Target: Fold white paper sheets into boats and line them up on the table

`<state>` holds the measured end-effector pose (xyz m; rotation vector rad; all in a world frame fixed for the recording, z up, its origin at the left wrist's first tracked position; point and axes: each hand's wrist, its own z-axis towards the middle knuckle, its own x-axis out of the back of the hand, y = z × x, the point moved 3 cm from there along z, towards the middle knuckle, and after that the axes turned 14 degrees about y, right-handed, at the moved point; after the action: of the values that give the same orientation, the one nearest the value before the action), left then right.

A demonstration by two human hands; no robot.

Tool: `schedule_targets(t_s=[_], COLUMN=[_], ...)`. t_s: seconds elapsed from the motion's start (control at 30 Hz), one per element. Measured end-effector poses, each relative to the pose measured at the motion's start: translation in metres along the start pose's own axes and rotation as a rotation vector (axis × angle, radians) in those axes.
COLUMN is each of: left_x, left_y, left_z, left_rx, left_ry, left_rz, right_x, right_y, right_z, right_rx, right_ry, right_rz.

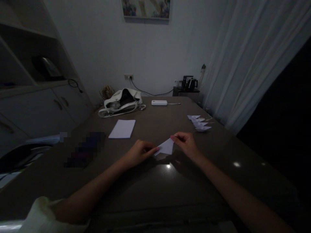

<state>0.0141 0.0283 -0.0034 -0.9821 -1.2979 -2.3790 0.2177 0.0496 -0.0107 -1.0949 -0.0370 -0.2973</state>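
Observation:
A small folded white paper (166, 147) is held just above the dark table (155, 184) between both hands. My left hand (139, 152) pinches its lower left corner, fingers curled closed. The upper right corner of the paper is pinched by my right hand (186, 144), its fingers bent together. A stack of white paper sheets (122, 128) lies further back on the left. To the right of my right hand sits a row of several finished folded paper shapes (200, 123).
A white handbag (121, 102) lies at the table's far left, a white power bank (159, 103) with a cable beside it. A kettle (190, 84) stands on a side stand by the curtain. Cabinets line the left wall. A dark blurred object (84, 150) rests left of my arm.

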Motion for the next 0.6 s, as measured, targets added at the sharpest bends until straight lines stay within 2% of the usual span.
schedule_targets(t_s=[0.27,0.6], left_x=[0.005,0.01], left_y=[0.001,-0.001], left_z=[0.002,0.002], left_rx=[-0.006,-0.061], left_ry=[0.063,0.078], left_rz=[0.017,0.063], right_x=[0.004,0.007], right_y=[-0.006,-0.005], right_z=[0.003,0.004], right_rx=[0.048,0.023], right_ry=[0.088,0.088], right_rz=[0.04,0.086])
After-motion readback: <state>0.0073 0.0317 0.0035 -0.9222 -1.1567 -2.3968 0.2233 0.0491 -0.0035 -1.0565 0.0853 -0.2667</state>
